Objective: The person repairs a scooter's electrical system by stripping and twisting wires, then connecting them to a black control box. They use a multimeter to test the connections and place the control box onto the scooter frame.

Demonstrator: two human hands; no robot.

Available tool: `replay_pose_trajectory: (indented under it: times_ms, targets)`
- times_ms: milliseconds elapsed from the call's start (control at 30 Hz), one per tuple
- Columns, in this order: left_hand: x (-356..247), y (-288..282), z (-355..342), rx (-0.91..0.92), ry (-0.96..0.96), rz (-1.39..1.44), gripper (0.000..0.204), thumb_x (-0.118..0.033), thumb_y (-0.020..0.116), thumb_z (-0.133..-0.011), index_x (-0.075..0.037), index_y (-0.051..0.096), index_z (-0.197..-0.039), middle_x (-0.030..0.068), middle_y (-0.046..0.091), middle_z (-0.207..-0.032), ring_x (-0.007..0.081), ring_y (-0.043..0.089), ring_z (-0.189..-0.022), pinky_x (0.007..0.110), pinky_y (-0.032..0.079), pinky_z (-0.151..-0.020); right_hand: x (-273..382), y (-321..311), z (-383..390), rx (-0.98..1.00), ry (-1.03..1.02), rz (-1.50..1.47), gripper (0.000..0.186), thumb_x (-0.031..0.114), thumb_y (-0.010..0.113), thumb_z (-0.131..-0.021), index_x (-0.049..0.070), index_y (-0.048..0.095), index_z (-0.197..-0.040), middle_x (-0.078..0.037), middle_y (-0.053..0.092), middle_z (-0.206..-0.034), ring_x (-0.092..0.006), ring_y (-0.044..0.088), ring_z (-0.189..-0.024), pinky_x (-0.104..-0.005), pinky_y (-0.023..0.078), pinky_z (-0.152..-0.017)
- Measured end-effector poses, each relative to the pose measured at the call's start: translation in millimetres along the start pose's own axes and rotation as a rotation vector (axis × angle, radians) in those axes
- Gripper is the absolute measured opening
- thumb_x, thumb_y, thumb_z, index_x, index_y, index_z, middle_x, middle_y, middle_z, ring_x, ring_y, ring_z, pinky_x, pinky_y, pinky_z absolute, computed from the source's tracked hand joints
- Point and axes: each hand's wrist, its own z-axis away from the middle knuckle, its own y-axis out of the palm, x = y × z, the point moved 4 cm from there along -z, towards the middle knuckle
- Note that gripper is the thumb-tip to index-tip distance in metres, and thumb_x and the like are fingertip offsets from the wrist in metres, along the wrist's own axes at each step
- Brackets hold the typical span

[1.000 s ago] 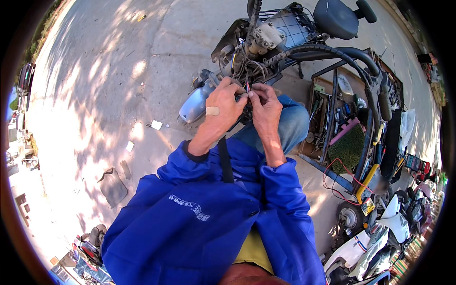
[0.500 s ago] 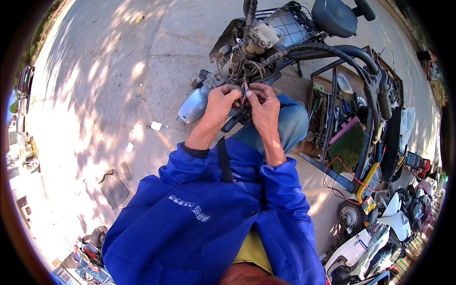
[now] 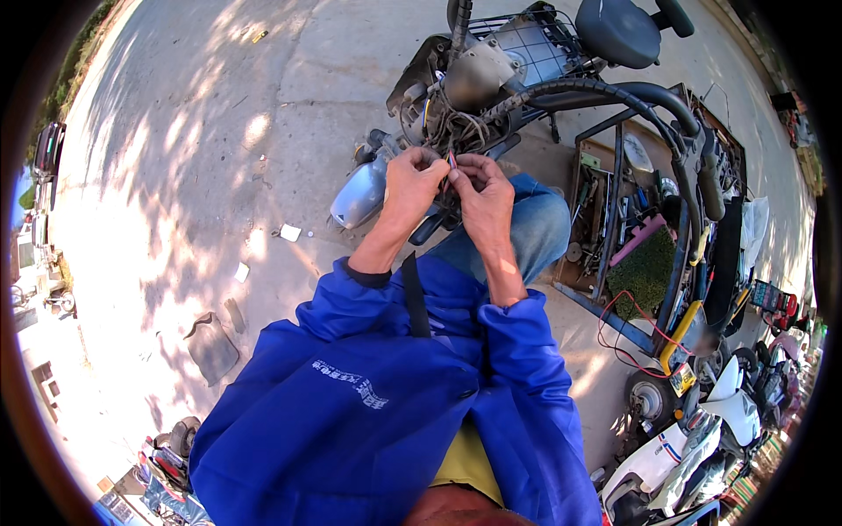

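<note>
Thin coloured wires point(image 3: 453, 161), one of them reddish, rise between my fingertips in front of a stripped-down scooter. My left hand point(image 3: 410, 186) pinches them from the left, thumb against the curled fingers. From the other side my right hand point(image 3: 485, 197) is closed on the same wires with thumb and forefinger. The two hands nearly touch, and the fingers hide where the wires meet. Just beyond lies a tangle of dark cables point(image 3: 463, 131) at the scooter's exposed front. A silvery-blue rounded body part point(image 3: 358, 195) sits left of my left hand.
Right of my knee point(image 3: 537, 230) stands a metal-framed cart point(image 3: 651, 337) filled with tools, a green pad and a red cable point(image 3: 605, 326). A wire basket point(image 3: 535, 54) and dark seat point(image 3: 618, 33) are beyond. Parked scooters point(image 3: 658, 456) crowd the lower right.
My fingertips have shifted slightly on the wires and drawn a little closer together. Less of the coloured strands shows between them. Both hands stay at the same spot by the scooter.
</note>
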Motion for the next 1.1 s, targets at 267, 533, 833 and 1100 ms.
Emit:
replay_pose_trajectory:
  times_ms: [267,533,833,1100]
  targets:
    - [9.3,-1.5,5.2,0.045,-0.038,0.051,0.02,-0.016,0.073,-0.086,0.003,0.068,-0.086,0.005,0.067,-0.075,0.0104,0.06,-0.063,0.026,0.048,-0.056,-2.0,-4.0,-0.4,0.002,0.037,-0.119,0.025,-0.005,0.066,-0.094,-0.006,0.064,-0.119,-0.012,0.075,-0.104,-0.0122,0.07,-0.088,-0.0245,0.057,-0.077]
    - [13.5,-3.2,7.1,0.084,-0.038,0.095,0.015,-0.012,0.071,-0.088,0.002,0.067,-0.09,0.0054,0.068,-0.077,0.0101,0.061,-0.064,0.026,0.049,-0.057,-6.1,-6.8,-1.2,0.01,0.106,-0.212,0.027,-0.005,0.065,-0.095,-0.006,0.063,-0.121,-0.013,0.075,-0.104,-0.0127,0.07,-0.086,-0.0248,0.057,-0.075]
    - [-4.8,-3.5,16.9,0.003,0.424,-0.24,0.01,-0.005,0.071,-0.086,0.0,0.07,-0.095,0.0057,0.061,-0.088,0.0154,0.064,-0.072,0.029,0.052,-0.062,-0.8,-7.3,-1.5,-0.015,0.103,-0.177,0.025,-0.004,0.067,-0.094,-0.006,0.065,-0.119,-0.012,0.075,-0.102,-0.0125,0.069,-0.084,-0.0248,0.057,-0.074]
    - [-24.6,-4.0,25.5,0.055,0.365,-0.339,0.017,-0.011,0.076,-0.085,0.002,0.072,-0.097,0.0099,0.068,-0.089,0.018,0.067,-0.071,0.032,0.055,-0.065,-0.9,-8.9,-1.9,-0.004,0.048,-0.116,0.024,-0.004,0.067,-0.094,-0.006,0.065,-0.119,-0.012,0.075,-0.1,-0.0119,0.069,-0.083,-0.0251,0.057,-0.075]
